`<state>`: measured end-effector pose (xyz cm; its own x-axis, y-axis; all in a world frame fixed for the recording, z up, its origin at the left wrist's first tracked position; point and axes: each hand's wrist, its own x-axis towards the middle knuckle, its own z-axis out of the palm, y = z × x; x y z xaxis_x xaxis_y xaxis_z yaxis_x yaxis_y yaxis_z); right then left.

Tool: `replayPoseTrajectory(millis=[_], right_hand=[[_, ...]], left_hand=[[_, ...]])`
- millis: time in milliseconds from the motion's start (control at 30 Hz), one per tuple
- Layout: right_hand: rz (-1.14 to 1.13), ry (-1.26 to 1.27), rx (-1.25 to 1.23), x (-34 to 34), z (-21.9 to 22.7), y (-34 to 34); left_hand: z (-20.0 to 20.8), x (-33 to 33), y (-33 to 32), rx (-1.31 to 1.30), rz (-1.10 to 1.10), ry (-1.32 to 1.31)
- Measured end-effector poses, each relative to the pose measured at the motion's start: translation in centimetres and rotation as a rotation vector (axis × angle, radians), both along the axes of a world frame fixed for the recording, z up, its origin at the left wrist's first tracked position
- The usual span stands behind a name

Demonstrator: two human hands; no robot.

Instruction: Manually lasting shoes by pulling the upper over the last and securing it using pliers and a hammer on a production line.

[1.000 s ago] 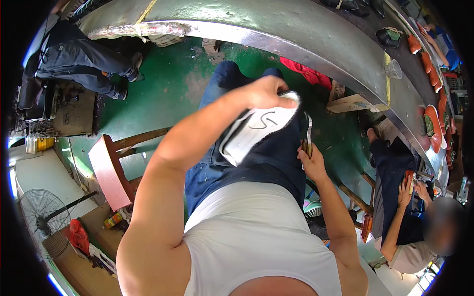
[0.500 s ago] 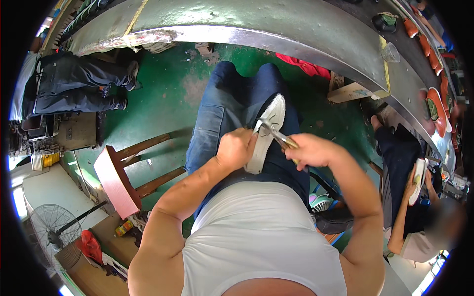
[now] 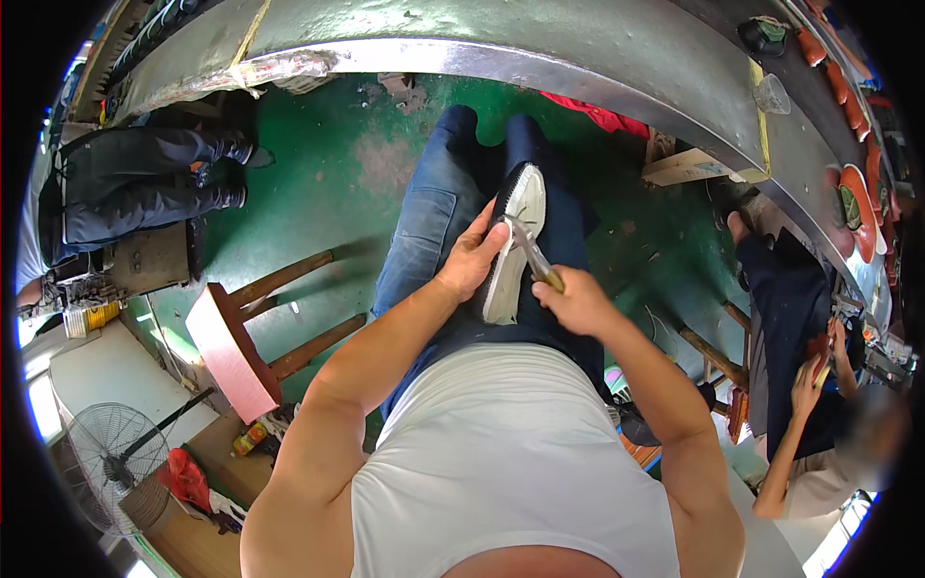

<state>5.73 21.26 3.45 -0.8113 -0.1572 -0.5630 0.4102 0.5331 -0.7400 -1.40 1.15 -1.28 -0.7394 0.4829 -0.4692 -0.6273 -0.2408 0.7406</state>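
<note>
Across my lap lies a shoe upper on its last (image 3: pixel 501 294), bottom up, with a pale insole and a toothed, pleated edge around the toe. My left hand (image 3: pixel 471 258) is closed on the shoe's left side, thumb on top near the forepart and fingers underneath, mostly hidden. In my right hand (image 3: pixel 580 301) is a pair of pliers (image 3: pixel 536 258) with a metal head and yellowish handles. The pliers' head rests at the shoe's left edge, beside my left thumb. Whether the jaws pinch material there is too small to tell.
A long metal-edged bench (image 3: pixel 501 63) curves across the front, with orange-brown shoes (image 3: pixel 858 217) on its right. A pink-topped stool (image 3: pixel 229 352) and a fan (image 3: pixel 114 458) are at left. One person (image 3: pixel 145 183) stands at left; another (image 3: pixel 819 462) sits at right.
My left hand has opened from a fist-like grip to lie along the shoe's side. The pliers have swung more upright, and my right hand has come closer to the shoe.
</note>
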Motion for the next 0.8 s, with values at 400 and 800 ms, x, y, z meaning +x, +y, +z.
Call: replayPoseTrajectory(millis=[400,800], right_hand=[[-0.195,-0.313,-0.392,-0.3,-1.3,2.7],[-0.293,-0.146,-0.347,-1.8,1.8,3.6]], left_hand=[[0.9,-1.1,0.3,-0.672,-0.244,0.931],[3.6,-1.9,1.2,-0.906,-0.431,0.708]])
